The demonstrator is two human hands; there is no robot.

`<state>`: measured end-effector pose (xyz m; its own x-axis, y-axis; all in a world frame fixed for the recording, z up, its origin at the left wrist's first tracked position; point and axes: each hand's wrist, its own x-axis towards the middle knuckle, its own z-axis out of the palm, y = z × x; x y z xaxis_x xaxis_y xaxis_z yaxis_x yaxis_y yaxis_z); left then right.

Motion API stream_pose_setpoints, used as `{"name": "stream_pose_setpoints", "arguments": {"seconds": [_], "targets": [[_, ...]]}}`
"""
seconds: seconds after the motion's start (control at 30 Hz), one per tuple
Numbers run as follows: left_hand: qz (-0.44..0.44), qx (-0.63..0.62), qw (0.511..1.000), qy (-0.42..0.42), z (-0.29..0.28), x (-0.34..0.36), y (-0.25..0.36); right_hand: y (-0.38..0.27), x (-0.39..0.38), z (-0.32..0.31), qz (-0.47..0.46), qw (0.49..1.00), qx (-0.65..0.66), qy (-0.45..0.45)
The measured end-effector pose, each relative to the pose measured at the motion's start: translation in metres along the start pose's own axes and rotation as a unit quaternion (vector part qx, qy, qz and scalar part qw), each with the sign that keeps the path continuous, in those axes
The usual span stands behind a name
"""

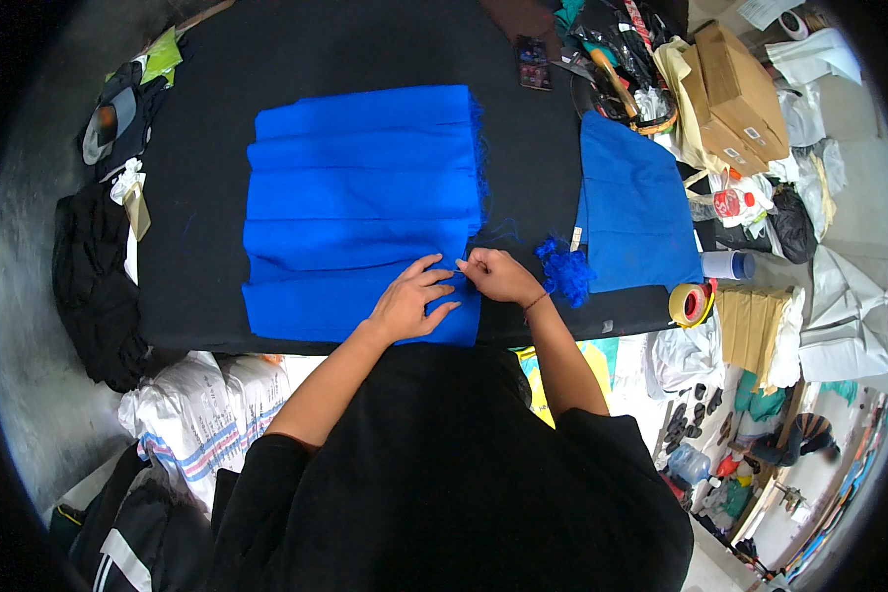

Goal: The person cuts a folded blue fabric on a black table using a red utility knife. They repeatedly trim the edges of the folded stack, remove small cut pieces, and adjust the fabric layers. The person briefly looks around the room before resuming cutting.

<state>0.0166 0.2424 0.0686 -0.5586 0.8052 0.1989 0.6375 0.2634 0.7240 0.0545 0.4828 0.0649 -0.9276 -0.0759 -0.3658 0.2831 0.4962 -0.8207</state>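
A piece of bright blue cloth [360, 178] with several horizontal folds and a frayed right edge lies on a black-covered table [345, 44]. My left hand [414, 301] rests on the lower right part of this cloth, fingers apart. At the cloth's right edge, just beside it, my right hand [493, 276] pinches something small and thin that I cannot make out. A tangled clump of blue threads [564, 271] lies to the right of that hand, beside a second folded blue cloth [636, 207].
Tape rolls [689, 304], a cylindrical container [728, 264] and cardboard boxes [735, 89] crowd the right side. A phone [533, 64] lies toward the back. Dark cloths [94, 286] line the left edge; white sacks [187, 424] sit below. Another person [799, 439] appears at lower right.
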Motion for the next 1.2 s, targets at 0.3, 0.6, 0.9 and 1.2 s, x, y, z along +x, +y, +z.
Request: {"name": "stream_pose_setpoints", "arguments": {"seconds": [0.3,0.6,0.9,1.2], "targets": [[0.010,-0.003,1.000,0.013,0.000,-0.002,0.002,-0.002,0.000,0.007,-0.004,1.000,0.009,0.022],[0.021,-0.011,1.000,0.016,-0.001,-0.004,0.001,-0.004,-0.009,0.007,0.014,0.999,-0.030,0.028],[0.034,-0.020,0.999,0.028,-0.003,-0.005,-0.004,-0.004,-0.008,0.014,0.016,0.999,-0.024,0.046],[0.029,-0.026,0.999,0.007,-0.004,-0.005,-0.006,-0.003,-0.016,0.019,0.011,0.994,0.013,0.108]]}}
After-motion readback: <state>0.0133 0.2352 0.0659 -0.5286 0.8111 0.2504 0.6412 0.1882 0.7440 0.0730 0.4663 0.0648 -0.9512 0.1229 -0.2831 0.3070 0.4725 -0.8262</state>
